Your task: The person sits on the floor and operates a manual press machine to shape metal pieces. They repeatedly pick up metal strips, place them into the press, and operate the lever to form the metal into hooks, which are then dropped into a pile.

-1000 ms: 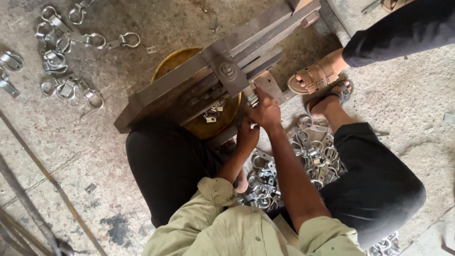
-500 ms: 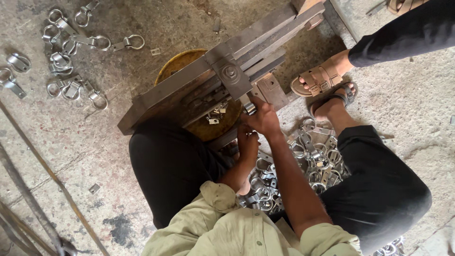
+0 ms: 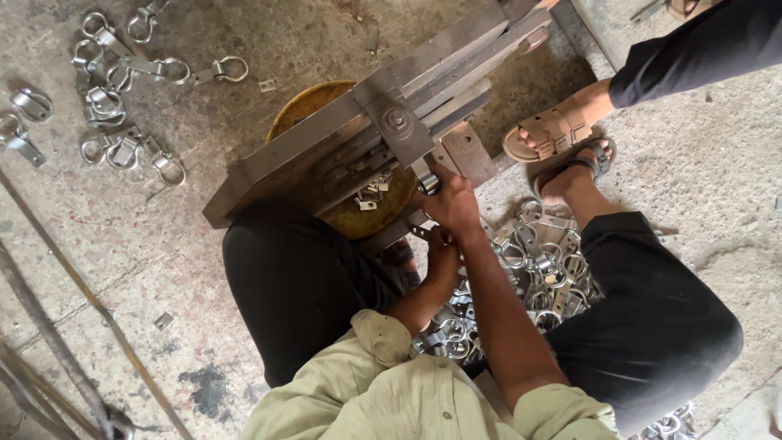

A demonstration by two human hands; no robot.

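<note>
Two bare hands work at a steel press jig (image 3: pixel 383 134) set on the concrete floor (image 3: pixel 122 244).

Seated with knees apart, the person reaches the right hand (image 3: pixel 453 202) up to the jig's front edge, fingers closed around a small metal piece right at the tool; the left hand (image 3: pixel 442 254) sits just below it, curled at the jig's lower edge, though what it grips cannot be made out. A heap of shiny ring clamps (image 3: pixel 538 273) lies between the person's legs, just beside both forearms. More ring clamps (image 3: pixel 122 106) lie scattered well apart at upper left. A sandalled foot (image 3: pixel 554 134) of another person stands beside the jig.
</note>
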